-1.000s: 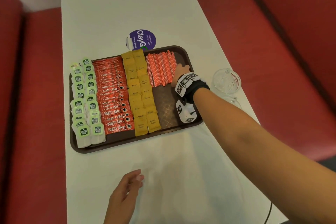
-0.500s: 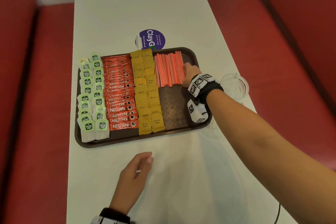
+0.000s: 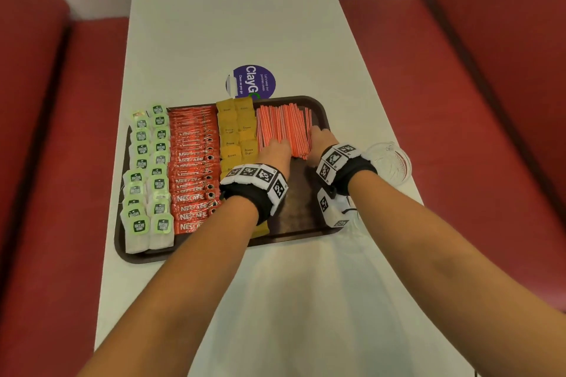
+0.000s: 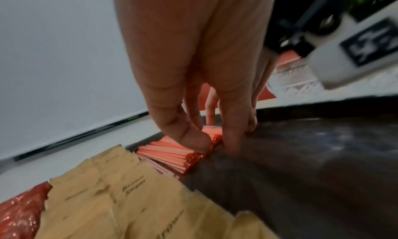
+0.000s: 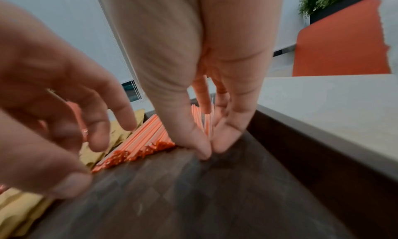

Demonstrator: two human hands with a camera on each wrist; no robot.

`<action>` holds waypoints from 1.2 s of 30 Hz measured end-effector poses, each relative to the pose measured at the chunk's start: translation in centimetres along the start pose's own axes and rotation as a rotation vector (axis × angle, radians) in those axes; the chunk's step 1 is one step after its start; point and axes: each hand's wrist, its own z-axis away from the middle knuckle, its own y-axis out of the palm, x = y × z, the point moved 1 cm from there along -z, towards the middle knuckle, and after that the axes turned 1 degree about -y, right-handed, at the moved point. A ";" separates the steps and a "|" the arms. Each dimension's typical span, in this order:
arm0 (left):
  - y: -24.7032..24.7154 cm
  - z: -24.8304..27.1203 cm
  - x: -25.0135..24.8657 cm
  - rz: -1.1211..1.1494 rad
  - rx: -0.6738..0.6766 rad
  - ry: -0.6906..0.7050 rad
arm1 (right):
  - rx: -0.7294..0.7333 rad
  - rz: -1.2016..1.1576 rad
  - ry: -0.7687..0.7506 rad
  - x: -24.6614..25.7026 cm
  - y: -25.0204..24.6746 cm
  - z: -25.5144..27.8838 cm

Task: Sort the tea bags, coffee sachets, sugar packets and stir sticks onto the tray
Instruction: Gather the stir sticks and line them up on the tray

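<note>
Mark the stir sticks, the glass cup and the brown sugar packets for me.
stir sticks [image 3: 283, 128], head view, middle of the orange bundle.
glass cup [image 3: 387, 162], head view, its clear inside, right of the tray.
brown sugar packets [image 3: 235, 131], head view, middle of the yellow column.

Both forearms are bare, with no sleeves seen. A black strap is worn around each wrist. On the left wrist band [image 3: 255, 185] a row of white square blocks printed with black-and-white fiducial patterns is carried across the top and round to 3 o'clock. The right wrist band [image 3: 343, 165] is fitted likewise, its marker blocks set toward 10 o'clock. Below it, at 6 o'clock, a white rounded camera housing [image 3: 332, 208] bearing further markers is hung, and a thin black cable is attached. No rings are seen on the fingers.
</note>
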 end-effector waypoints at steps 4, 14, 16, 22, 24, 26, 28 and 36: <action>0.6 -2.0 0.2 -0.023 0.020 -0.038 | -0.017 0.019 -0.078 -0.5 -0.1 -0.6; 0.8 -3.2 0.5 -0.070 -0.061 -0.035 | -0.058 -0.054 0.013 0.1 -0.2 -1.0; 1.0 -3.0 0.5 -0.085 -0.098 -0.063 | -0.039 -0.028 0.003 0.2 -0.4 -1.0; 1.2 -3.1 0.7 -0.108 -0.043 -0.062 | -0.021 0.133 -0.065 0.0 0.5 -0.7; 1.1 -3.0 0.6 -0.115 -0.038 -0.047 | -0.030 0.211 -0.076 0.1 0.5 -0.9; 1.1 -3.0 0.6 -0.115 -0.036 -0.032 | -0.022 0.246 -0.087 0.3 0.5 -1.2; 1.2 -3.0 0.7 -0.117 -0.042 -0.020 | -0.022 0.241 -0.098 0.4 0.6 -1.5; 1.3 -3.5 -0.3 -0.115 -0.069 0.088 | -0.025 0.151 -0.122 0.1 0.2 -1.9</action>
